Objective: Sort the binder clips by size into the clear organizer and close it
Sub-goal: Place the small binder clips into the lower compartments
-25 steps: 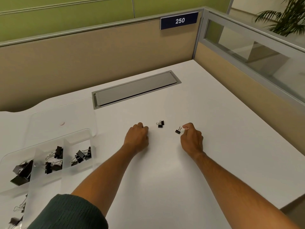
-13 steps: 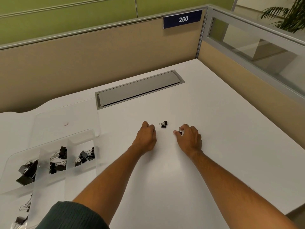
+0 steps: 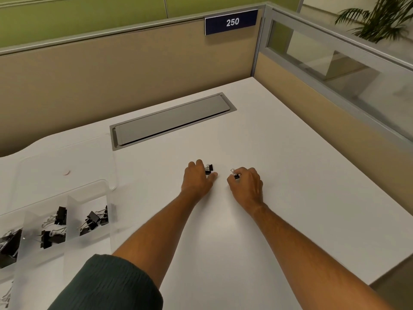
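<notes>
Mostly sorted already, judging by the clear organizer at the near left of the white surface: black binder clips lying in at least three of its compartments, the biggest ones in the leftmost visible section, medium ones in the middle, smaller ones on the right. Lid flipped open behind the compartments, so closing not yet done. More clips glimpsed at the bottom-left edge, too cut off to tell which compartment.

Left to collect, as far as can be seen: two last small clips, well apart from the organizer out in the middle of the surface. Right hand curled, pinching one small clip between thumb and fingertips. Left hand with fingers bent over the other clip, touching it; a firm hold on it impossible to confirm.

Remaining, probably: carrying both across to the small-clip compartment, dropping them in, then swinging the lid down shut.
</notes>
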`<control>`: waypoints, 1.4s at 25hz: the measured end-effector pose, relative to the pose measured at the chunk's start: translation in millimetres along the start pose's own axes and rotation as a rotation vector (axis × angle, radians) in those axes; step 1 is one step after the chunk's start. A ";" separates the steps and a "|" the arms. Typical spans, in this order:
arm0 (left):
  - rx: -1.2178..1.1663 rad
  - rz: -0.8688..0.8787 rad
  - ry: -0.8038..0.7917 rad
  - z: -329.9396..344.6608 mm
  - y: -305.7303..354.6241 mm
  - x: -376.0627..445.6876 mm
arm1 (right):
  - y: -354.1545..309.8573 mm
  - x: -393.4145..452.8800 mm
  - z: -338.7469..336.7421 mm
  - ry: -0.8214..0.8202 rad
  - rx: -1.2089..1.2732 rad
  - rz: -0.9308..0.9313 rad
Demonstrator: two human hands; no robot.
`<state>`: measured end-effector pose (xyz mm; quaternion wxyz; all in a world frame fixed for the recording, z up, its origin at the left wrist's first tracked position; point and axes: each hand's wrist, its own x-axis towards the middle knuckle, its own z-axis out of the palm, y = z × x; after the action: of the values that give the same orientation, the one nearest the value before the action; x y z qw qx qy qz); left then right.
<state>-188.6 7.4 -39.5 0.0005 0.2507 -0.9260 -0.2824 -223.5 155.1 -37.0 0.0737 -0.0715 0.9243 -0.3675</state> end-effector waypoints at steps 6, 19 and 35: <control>-0.004 0.013 0.031 0.5 3.7 -2.2 | 6.4 5.0 -0.2 0.058 0.017 -0.026; -0.197 0.110 0.103 -20.9 -32.1 -48.4 | -35.7 15.6 26.3 -0.017 -0.066 -0.151; -0.134 0.090 0.081 -27.6 -59.9 -61.1 | -40.9 13.6 21.6 -0.328 -0.366 -0.207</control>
<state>-103.5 -21.5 -39.1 0.0674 0.2197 -0.9145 -0.3330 -229.6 108.6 -25.5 0.1705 -0.2364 0.9388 -0.1834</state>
